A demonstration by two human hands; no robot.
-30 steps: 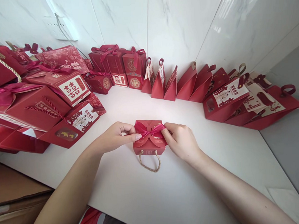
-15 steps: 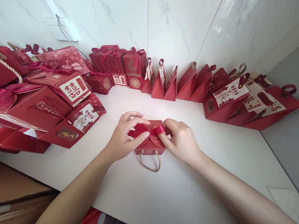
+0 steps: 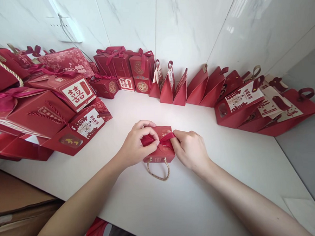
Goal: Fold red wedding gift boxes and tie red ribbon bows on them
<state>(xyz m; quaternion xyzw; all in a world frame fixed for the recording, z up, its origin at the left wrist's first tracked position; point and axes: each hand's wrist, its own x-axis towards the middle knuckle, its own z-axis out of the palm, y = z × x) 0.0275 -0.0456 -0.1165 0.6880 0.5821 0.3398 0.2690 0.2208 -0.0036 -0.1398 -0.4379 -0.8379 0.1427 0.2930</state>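
A small red gift box (image 3: pixel 159 155) with gold print lies on the white table (image 3: pixel 153 202), its twisted gold rope handle (image 3: pixel 158 175) hanging toward me. Across its top runs a red ribbon (image 3: pixel 167 137), gathered at the middle. My left hand (image 3: pixel 137 143) is at the box's left side, thumb and forefinger pinched on the ribbon near its centre. On the other side, my right hand (image 3: pixel 191 148) grips the ribbon's right part between thumb and curled fingers. The left part of the ribbon is partly hidden behind my left fingers.
Stacked red gift boxes (image 3: pixel 49 109) crowd the left side. More ribbon-tied boxes (image 3: pixel 112 64) and several triangular red boxes (image 3: pixel 180 87) line the marbled wall (image 3: pixel 188 24). Tilted red boxes (image 3: pixel 253 105) stand at the right. A brown cardboard box (image 3: pixel 13 188) is below the table's left edge.
My left thumb and forefinger have closed together on the ribbon's centre. My right hand has kept hold of the ribbon, which is pulled flatter on that side.
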